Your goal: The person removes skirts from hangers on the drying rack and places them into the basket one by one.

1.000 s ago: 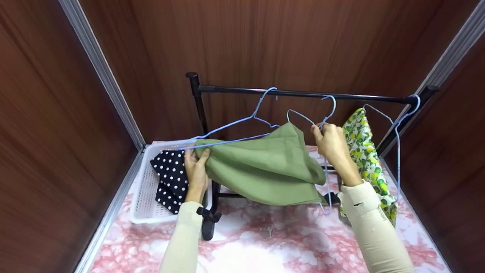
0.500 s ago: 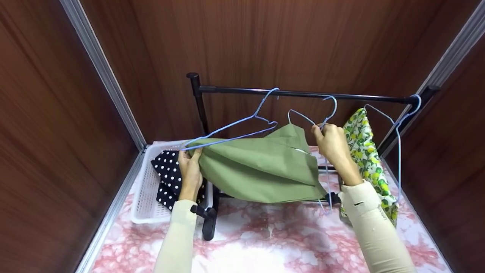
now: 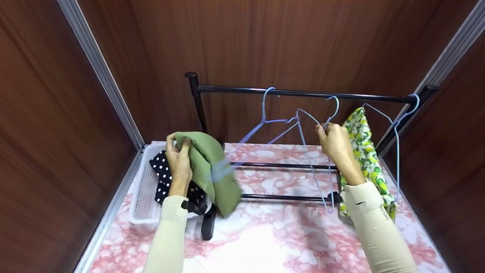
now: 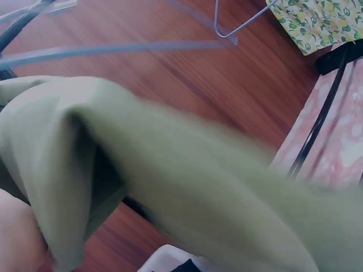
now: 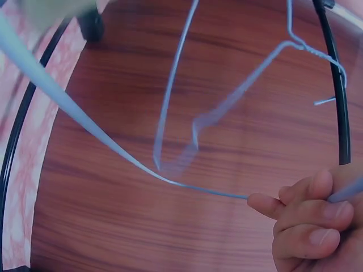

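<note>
In the head view my left hand [image 3: 180, 163] pinches a plain green cloth [image 3: 202, 151] between thumb and fingers, above the basket's right side. The cloth droops to the right, its lower end blurred. A blue wire hanger [image 3: 264, 108] hooks over the rail; its blurred left end crosses in front of the cloth, and whether they touch I cannot tell. My right hand [image 3: 336, 144] holds a second blue hanger [image 3: 337, 106] just below its hook, with no cloth on it. Green fabric [image 4: 170, 153] fills much of the left wrist view. Curled right fingers [image 5: 317, 215] show in the right wrist view.
A black clothes rack [image 3: 303, 93] spans the middle. At its right end a lemon-print cloth [image 3: 367, 159] hangs on another hanger [image 3: 398, 151]. The white basket [image 3: 142, 204] at left holds a black polka-dot cloth [image 3: 163, 170]. Brown panels [image 3: 242, 45] enclose the space.
The green cloth, earlier stretched across between the two hangers, now bunches at my left hand, which has moved left. The left hanger has swung round. My right hand has barely moved.
</note>
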A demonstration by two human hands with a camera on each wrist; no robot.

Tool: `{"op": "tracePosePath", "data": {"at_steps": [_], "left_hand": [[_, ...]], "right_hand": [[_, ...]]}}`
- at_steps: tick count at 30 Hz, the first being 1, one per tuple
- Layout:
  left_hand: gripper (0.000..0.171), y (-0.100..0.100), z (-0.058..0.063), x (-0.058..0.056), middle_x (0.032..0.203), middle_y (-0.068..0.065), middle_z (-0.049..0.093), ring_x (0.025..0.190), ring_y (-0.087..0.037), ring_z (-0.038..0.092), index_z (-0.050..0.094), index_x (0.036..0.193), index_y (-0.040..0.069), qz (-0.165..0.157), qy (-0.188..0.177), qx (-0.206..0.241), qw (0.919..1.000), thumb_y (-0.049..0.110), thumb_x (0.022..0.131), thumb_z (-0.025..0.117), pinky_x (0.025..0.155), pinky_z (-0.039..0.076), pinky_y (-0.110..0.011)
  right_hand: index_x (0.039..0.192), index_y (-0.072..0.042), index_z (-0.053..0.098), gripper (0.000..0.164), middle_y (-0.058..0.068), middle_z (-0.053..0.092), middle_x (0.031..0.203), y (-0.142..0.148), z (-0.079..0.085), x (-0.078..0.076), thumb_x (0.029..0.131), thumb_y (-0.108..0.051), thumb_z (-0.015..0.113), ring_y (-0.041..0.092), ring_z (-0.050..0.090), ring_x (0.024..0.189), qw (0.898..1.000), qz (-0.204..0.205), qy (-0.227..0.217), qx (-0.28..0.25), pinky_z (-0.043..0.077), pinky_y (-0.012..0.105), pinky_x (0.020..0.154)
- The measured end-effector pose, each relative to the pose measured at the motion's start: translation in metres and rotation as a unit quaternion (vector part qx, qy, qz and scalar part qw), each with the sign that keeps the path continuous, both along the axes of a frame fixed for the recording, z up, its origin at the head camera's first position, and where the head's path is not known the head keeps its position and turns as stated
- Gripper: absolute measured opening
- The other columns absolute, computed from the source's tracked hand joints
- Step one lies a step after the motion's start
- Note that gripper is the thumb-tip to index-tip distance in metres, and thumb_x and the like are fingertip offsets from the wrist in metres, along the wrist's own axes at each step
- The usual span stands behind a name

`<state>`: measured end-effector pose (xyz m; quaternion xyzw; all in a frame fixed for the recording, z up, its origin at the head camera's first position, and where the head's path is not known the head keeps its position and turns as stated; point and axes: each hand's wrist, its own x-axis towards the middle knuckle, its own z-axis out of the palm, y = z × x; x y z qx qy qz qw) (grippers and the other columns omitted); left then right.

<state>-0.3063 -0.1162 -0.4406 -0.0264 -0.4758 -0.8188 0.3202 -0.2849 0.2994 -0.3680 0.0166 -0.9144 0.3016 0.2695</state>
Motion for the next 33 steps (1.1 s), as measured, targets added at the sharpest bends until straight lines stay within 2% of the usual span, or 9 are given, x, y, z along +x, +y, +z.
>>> {"op": "tracePosePath", "data": {"at_steps": [8, 15, 24, 28, 33], "left_hand": [[0.023, -0.008, 0.013, 0.001, 0.096, 0.003, 0.068, 0.086, -0.009, 0.065, 0.062, 0.104, 0.014, 0.010, 0.015, 0.033, 0.9993, -0.008, 0.099, 0.065, 0.079, 0.056, -0.022], [0.021, -0.015, 0.024, 0.005, 0.098, 0.002, 0.067, 0.089, -0.009, 0.064, 0.062, 0.105, 0.013, 0.020, 0.033, 0.041, 0.9984, -0.008, 0.100, 0.064, 0.081, 0.056, -0.022], [0.023, -0.027, 0.040, 0.010, 0.100, 0.000, 0.066, 0.091, -0.011, 0.064, 0.062, 0.107, 0.013, 0.044, 0.060, 0.049, 0.9960, -0.009, 0.099, 0.063, 0.082, 0.056, -0.023], [0.023, -0.033, 0.048, 0.012, 0.102, 0.000, 0.065, 0.093, -0.012, 0.063, 0.063, 0.108, 0.012, 0.061, 0.067, 0.060, 0.9941, -0.009, 0.098, 0.064, 0.083, 0.055, -0.023], [0.022, -0.042, 0.058, 0.015, 0.101, -0.001, 0.065, 0.091, -0.012, 0.063, 0.063, 0.109, 0.011, 0.074, 0.078, 0.075, 0.9914, -0.009, 0.098, 0.065, 0.081, 0.055, -0.023]], "right_hand": [[0.063, -0.009, 0.051, 0.046, 0.008, 0.050, 0.059, 0.003, -0.001, 0.002, 0.107, -0.021, 0.060, 0.036, 0.058, 0.065, 1.000, -0.010, -0.007, 0.004, 0.047, 0.051, 0.060], [0.071, -0.001, 0.062, 0.041, 0.018, 0.062, 0.063, 0.004, -0.002, 0.002, 0.106, -0.022, 0.063, 0.041, 0.064, 0.069, 1.000, -0.008, -0.005, -0.007, 0.051, 0.056, 0.064], [0.067, -0.007, 0.053, 0.043, 0.009, 0.055, 0.058, 0.006, 0.000, 0.003, 0.105, -0.025, 0.064, 0.036, 0.057, 0.065, 1.000, -0.016, -0.013, -0.005, 0.043, 0.046, 0.060], [0.067, -0.008, 0.052, 0.042, 0.014, 0.059, 0.061, 0.008, 0.000, 0.005, 0.105, -0.023, 0.064, 0.036, 0.058, 0.065, 1.000, -0.016, -0.005, -0.005, 0.045, 0.048, 0.061], [0.068, -0.008, 0.052, 0.041, 0.024, 0.066, 0.069, 0.008, 0.000, 0.005, 0.105, -0.022, 0.063, 0.042, 0.063, 0.070, 1.000, -0.016, 0.004, -0.003, 0.050, 0.057, 0.066]]}}
